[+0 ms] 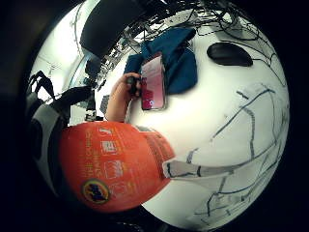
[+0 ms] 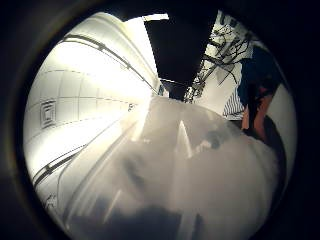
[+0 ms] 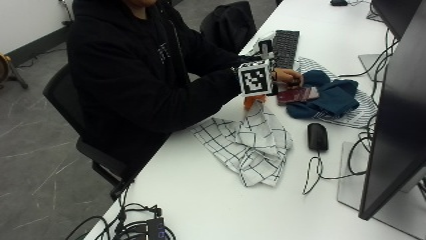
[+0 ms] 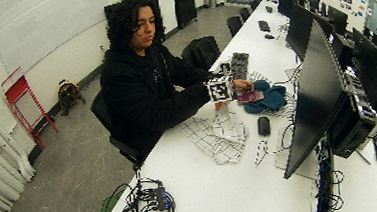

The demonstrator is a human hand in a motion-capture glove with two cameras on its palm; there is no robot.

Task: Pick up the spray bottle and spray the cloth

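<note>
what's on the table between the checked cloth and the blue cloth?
Outside view: only bare white table separates the checked cloth from the blue cloth. The black mouse lies off to the side, and the phone sits on the blue cloth.

Spray bottle [image 3: 253, 102] mostly hidden behind the marker; nozzle unseen.

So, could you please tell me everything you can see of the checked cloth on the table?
The checked cloth is white with thin dark grid lines and looks like soft woven fabric. It lies crumpled and folded on the white table, near the person's edge, one corner rising toward the orange spray bottle above it. A black mouse lies beside it, apart. Whether the bottle touches the cloth cannot be told. The gloved right hand is up by the bottle, mostly hidden.
</note>
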